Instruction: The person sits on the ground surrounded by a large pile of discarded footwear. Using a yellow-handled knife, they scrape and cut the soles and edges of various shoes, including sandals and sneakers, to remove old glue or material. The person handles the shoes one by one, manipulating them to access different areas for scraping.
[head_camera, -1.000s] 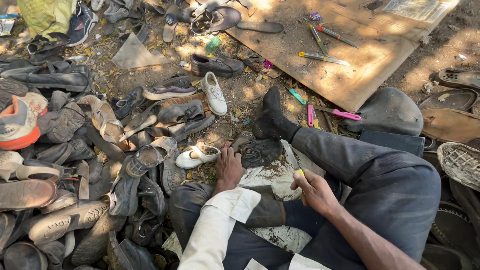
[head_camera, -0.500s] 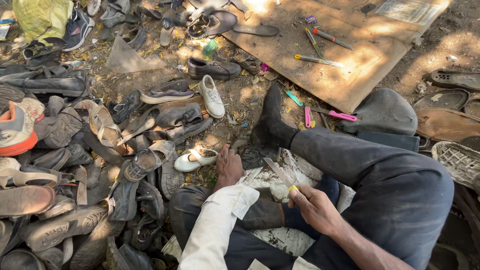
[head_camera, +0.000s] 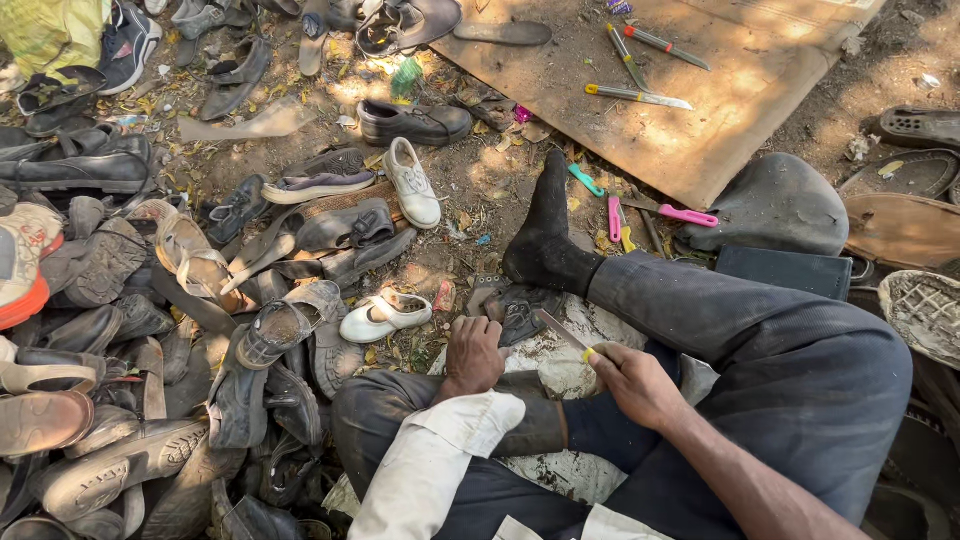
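I sit on the ground with my legs crossed, one socked foot stretched forward. My right hand grips a knife with a yellow handle and a thin grey blade that points up and to the left. My left hand presses down on a dark worn piece of shoe that lies on a white cloth just in front of my lap. The blade tip hovers beside that piece, close to my left hand.
A big heap of old shoes and sandals fills the left side. A white shoe lies near my left hand. Further off, a cardboard sheet carries tools; pink and green tools lie by its edge. A dark bag sits right.
My right hand has lifted the knife and brought its blade up and left toward the dark shoe piece. My left hand has stayed on that piece.
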